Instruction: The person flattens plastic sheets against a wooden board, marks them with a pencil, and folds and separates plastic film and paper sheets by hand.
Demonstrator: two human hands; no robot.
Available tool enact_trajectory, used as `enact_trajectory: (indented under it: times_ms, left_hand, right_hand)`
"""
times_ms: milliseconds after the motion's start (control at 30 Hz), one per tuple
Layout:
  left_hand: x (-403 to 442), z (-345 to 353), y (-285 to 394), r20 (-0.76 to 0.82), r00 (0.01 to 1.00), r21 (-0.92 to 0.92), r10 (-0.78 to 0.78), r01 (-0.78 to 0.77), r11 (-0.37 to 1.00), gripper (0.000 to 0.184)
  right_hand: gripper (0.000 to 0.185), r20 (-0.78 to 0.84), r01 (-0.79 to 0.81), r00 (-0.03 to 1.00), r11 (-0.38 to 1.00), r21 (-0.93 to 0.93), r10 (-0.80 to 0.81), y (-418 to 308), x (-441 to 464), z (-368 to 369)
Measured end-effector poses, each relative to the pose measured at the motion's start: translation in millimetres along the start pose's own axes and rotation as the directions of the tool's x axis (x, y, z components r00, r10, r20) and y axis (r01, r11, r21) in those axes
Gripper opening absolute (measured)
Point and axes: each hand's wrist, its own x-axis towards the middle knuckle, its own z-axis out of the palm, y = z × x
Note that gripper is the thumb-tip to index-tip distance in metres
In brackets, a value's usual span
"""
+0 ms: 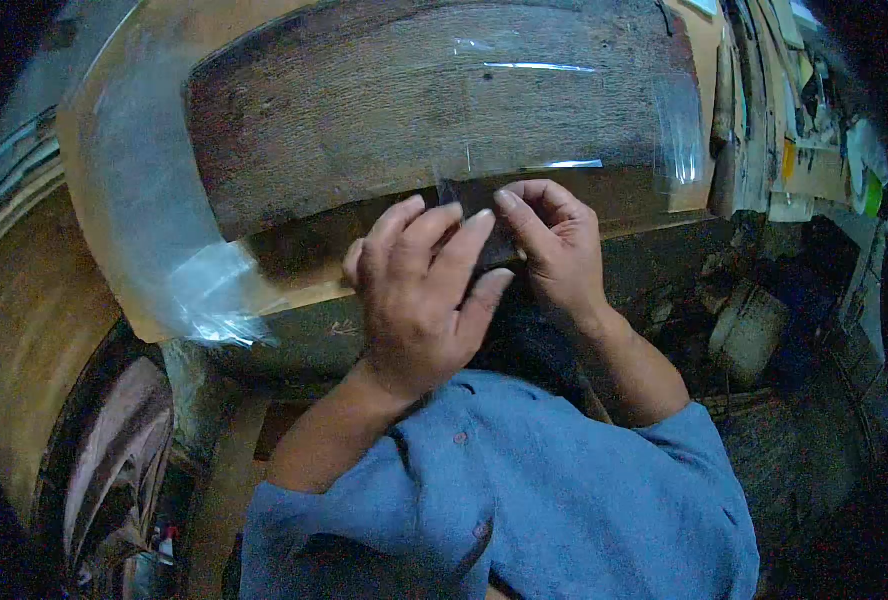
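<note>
A thin, dark-looking piece of clear plastic film hangs between my two hands at the front edge of the worktop. My right hand is closed, its thumb and forefinger pinched at the right edge of the film. On the other side, my left hand has its fingers stretched and apart, with the fingertips close to the film. Whether they touch it I cannot tell, as the left hand is slightly blurred. Behind the hands lies a worn, grained wooden board with glinting strips of clear plastic on it.
Clear plastic sheets are piled on the left of the worktop. Another clear plastic sheet lies at the board's right end. Items crowd a shelf at the right. A dark round-rimmed object stands at the lower left.
</note>
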Motion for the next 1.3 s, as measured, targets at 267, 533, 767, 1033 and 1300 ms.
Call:
enact_trajectory:
  times_ms: [267, 533, 767, 1033, 1300]
  left_hand:
    - [6.2, 16.3, 4.2, 0.2, 0.975, 0.281, -0.094, 0.035, 0.959, 0.074]
    - [4.5, 16.0, 2.6, 0.233, 0.966, 0.304, -0.114, 0.039, 0.952, 0.074]
    - [4.8, 17.1, 3.7, 0.247, 0.96, 0.328, -0.132, 0.045, 0.944, 0.075]
    - [5.2, 15.2, 2.5, 0.249, 0.96, 0.339, -0.128, 0.038, 0.94, 0.076]
    - [3.1, 17.2, 1.0, 0.239, 0.963, 0.337, -0.122, 0.036, 0.941, 0.076]
  right_hand:
    - [0.018, 0.008, -0.001, 1.0, 1.0, 0.027, 0.001, 0.6, 4.7, 1.7]
    - [0.019, 0.025, -0.007, 1.0, 1.0, 0.016, 0.007, 1.5, 6.4, 0.5]
    - [0.019, 0.027, -0.012, 1.0, 0.999, 0.045, 0.011, 2.8, 7.6, 0.7]
    - [0.019, 0.039, 0.007, 0.999, 0.999, 0.031, -0.008, 8.0, 9.4, 0.5]
    - [0.019, 0.057, -0.041, 0.998, 0.996, 0.078, 0.037, 3.1, 3.2, -2.9]
